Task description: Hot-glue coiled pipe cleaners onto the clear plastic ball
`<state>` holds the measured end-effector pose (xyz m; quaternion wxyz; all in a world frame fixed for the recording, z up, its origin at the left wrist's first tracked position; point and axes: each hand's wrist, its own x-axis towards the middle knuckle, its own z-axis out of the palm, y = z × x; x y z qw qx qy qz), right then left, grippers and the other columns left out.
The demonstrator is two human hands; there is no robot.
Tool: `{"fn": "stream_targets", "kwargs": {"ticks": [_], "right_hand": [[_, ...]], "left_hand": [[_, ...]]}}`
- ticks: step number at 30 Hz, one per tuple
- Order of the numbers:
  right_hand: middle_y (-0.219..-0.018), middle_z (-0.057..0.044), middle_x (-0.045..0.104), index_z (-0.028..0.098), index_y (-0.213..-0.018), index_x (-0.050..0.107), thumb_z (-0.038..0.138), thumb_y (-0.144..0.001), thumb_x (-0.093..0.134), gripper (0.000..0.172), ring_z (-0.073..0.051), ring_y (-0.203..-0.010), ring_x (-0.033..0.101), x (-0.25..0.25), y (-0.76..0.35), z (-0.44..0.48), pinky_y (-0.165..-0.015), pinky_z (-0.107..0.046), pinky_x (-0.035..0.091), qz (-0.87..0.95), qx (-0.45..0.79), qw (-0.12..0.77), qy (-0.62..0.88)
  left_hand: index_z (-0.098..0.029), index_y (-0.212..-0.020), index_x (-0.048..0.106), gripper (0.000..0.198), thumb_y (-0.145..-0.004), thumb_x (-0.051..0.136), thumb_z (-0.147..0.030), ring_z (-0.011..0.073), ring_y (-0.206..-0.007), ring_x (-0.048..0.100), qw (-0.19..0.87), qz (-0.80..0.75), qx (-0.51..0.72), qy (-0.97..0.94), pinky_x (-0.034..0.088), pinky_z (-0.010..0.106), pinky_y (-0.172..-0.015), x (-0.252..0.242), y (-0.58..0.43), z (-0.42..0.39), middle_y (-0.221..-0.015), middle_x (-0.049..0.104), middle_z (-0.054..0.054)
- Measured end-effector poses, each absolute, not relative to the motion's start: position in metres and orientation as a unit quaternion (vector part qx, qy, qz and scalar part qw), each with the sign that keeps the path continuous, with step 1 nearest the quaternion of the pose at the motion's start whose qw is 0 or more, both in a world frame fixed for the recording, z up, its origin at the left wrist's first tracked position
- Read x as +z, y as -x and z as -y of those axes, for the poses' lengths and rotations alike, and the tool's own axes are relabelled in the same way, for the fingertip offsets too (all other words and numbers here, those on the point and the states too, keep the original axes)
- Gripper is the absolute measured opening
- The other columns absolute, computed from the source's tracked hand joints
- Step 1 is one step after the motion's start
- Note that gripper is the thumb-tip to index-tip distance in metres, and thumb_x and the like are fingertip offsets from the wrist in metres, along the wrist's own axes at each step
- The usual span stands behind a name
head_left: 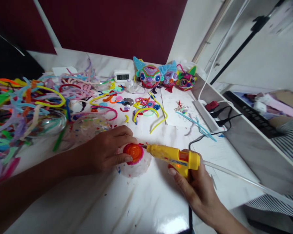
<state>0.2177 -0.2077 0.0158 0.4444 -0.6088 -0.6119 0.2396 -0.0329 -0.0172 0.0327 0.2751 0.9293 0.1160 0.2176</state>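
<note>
My left hand (pixel 112 148) is closed on an orange disc (pixel 133 153) with a pink fuzzy rim, its thumb and fingers at the disc's left side. The disc lies over a round, clear, speckled piece (pixel 134 170) on the white table. In my right hand (pixel 197 188) is a yellow hot glue gun (pixel 173 156), held by its handle with a small orange light glowing. The metal nozzle points left and reaches the upper right edge of the disc. A long clear glue stick (pixel 229 174) sticks out of the gun's back.
Tangled pipe cleaners (pixel 36 97) cover the left side. Several decorated round animal heads (pixel 150 76) stand at the back beside a white digital clock (pixel 122 76). A power strip (pixel 207 115) lies along the right edge board; the black cord (pixel 190 201) runs past my right hand.
</note>
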Motion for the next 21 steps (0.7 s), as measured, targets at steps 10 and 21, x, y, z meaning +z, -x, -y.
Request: {"fn": "stream_targets", "kwargs": {"ticks": [10,21], "right_hand": [[-0.109,-0.004,0.065,0.034,-0.132,0.045,0.021,-0.103,0.058,0.035,-0.019,-0.089,0.071,0.0115,-0.2159,0.2117,-0.075,-0.027,0.062,0.589,0.268,0.456,0.611],[-0.111,-0.004,0.064,0.033,-0.131,0.046,0.019,-0.102,0.057,0.034,-0.018,-0.088,0.07,0.0147,-0.2134,0.2102,-0.076,-0.026,0.062,0.603,0.256,0.452,0.605]], "left_hand": [[-0.024,-0.124,0.063,0.022,-0.102,0.06,-0.03,0.0169,-0.097,0.063,0.265,-0.11,0.233,-0.929,0.05,0.027,-0.088,0.0283,0.0332,0.0142,-0.112,0.06,0.002],[-0.026,-0.122,0.066,0.023,-0.102,0.061,-0.036,0.0193,-0.095,0.063,0.28,-0.131,0.23,-0.923,0.052,0.03,-0.087,0.0291,0.033,0.0147,-0.108,0.062,0.004]]}}
